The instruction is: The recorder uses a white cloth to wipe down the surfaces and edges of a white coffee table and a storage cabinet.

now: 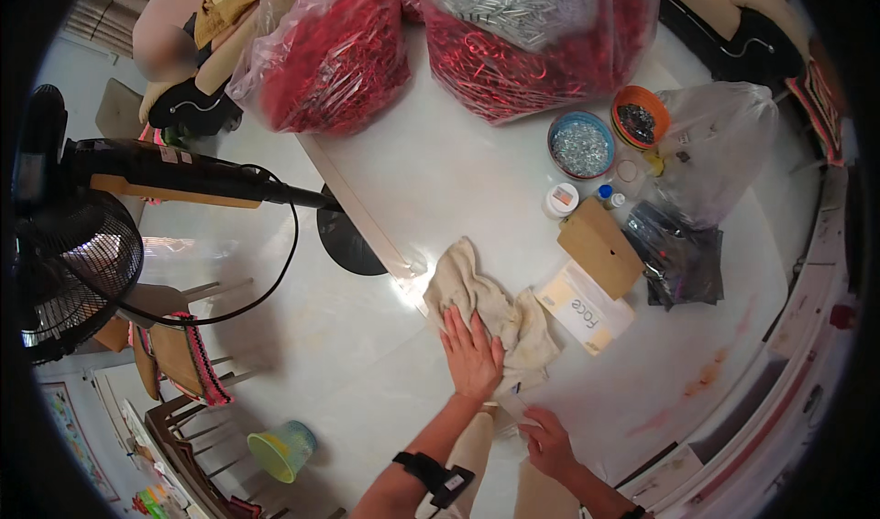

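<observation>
My left hand lies palm down on a rumpled beige cloth at the table's near corner. Its fingers are slightly spread and pointed away from me. Close to my lap, my right hand is curled, pinching a small piece of clear plastic between thumb and fingers; its exact form is hard to make out. Touching or nearly touching the cloth's right side is a soft pack of tissues with printed writing. A brown cardboard piece overlaps the far end of that pack.
Large bags of red shiny material stand at the far side. Bowls of silvery pieces and dark pieces, a white jar and a dark plastic bag sit rightward. Left are a fan, a bin and another person.
</observation>
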A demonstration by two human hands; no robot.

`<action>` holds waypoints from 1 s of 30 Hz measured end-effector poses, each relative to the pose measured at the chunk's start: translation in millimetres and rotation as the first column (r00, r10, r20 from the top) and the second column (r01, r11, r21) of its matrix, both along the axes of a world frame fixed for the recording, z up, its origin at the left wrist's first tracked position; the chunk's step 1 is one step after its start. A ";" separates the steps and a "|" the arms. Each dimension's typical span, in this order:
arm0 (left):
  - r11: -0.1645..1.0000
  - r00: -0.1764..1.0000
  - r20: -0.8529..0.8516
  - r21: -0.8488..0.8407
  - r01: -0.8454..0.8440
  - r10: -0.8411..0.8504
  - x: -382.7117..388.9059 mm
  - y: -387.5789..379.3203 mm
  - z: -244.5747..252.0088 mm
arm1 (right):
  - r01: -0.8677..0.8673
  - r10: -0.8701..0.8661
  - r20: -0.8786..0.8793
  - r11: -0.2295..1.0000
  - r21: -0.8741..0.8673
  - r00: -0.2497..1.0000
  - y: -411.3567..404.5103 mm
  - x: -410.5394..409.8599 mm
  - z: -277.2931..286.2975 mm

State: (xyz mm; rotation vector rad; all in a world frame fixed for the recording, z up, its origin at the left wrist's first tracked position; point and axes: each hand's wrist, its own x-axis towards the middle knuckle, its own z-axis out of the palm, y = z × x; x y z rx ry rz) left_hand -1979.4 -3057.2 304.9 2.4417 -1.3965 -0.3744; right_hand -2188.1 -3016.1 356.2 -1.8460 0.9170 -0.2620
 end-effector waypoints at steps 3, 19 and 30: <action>1.000 0.992 0.127 -0.005 -0.005 0.006 52.9 -39.4 -5.9 | 0.024 -0.024 -0.006 1.000 -0.002 1.000 0.8 -20.4 10.5; 0.978 0.975 0.086 -0.027 0.206 -0.203 70.9 -57.5 -12.7 | 0.200 -0.205 0.056 0.976 0.082 0.977 15.6 -23.2 10.2; 0.934 0.947 -0.027 0.157 0.320 -0.320 -206.2 103.0 -3.1 | 0.297 -0.297 0.037 0.955 0.013 0.954 36.8 -141.2 41.5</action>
